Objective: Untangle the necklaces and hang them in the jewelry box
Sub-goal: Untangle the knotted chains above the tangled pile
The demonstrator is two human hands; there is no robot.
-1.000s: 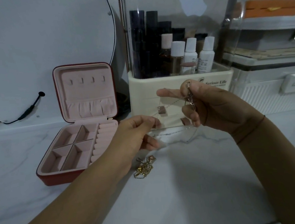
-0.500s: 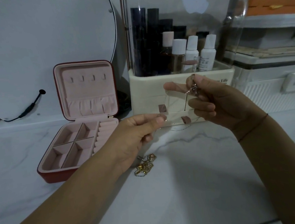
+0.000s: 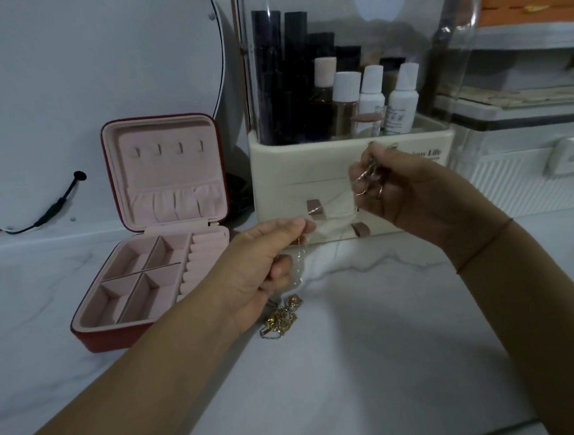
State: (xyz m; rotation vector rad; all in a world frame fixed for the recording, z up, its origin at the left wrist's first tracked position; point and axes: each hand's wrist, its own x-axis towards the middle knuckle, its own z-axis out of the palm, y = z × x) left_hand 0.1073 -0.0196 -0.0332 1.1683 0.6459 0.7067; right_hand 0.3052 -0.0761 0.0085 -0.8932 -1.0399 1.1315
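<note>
Your left grip pinches the thin rose-gold chain necklace between thumb and forefinger; a loose tail hangs down past the palm. Your right grip, at 2 o'clock from the left, is curled round the bunched end of that chain. Clasp or pendant in there, can't tell. The chain spans the gap in the air above the white marble bench, fairly taut.

Second piece: the gold tangled necklace clump lies on the bench at 6 o'clock of the left grip, partly under its heel.

The red square jewelry box with pink lining sits open at 9 o'clock. The row of four small hooks in its upright lid is bare, so nothing is hung yet.

Handling, my read: the chain is light, limp and slippery, and fine enough to kink or snap if you pull on a knot. Tease loops apart with fingertips, don't tug. For hanging, take hold close to the clasp end and let the rest drop straight.
</note>
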